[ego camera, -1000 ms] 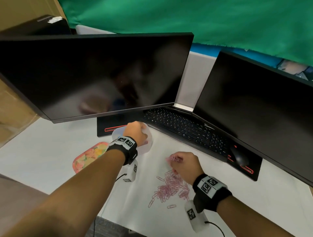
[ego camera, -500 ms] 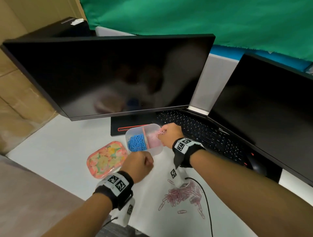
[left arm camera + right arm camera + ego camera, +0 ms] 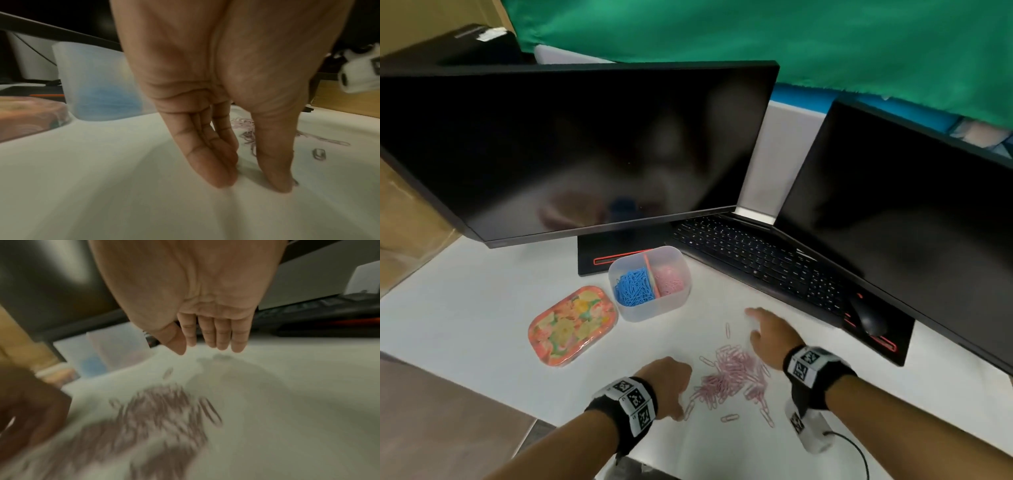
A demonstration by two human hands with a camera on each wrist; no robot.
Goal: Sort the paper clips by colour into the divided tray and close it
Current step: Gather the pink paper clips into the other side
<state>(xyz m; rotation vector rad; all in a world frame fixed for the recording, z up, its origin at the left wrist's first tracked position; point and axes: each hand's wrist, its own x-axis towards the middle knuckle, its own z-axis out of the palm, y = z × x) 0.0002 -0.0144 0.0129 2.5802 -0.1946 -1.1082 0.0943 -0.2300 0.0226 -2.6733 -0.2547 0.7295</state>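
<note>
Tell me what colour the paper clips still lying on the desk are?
Pink. The loose paper clips on the desk show best in the head view.

In the right wrist view the pink clip pile (image 3: 148, 426) smears into streaks, so single clips cannot be told apart, and the divided tray (image 3: 107, 353) behind it is a pale blur. The right hand (image 3: 770, 334) is motion-blurred at the fingertips in the head view. The left hand (image 3: 216, 113) hides part of the tray there; whether its fingertips (image 3: 222, 178) pinch a clip on the surface (image 3: 102, 178) cannot be told. The 2 forearms are cut off by the bottom edge.
</note>
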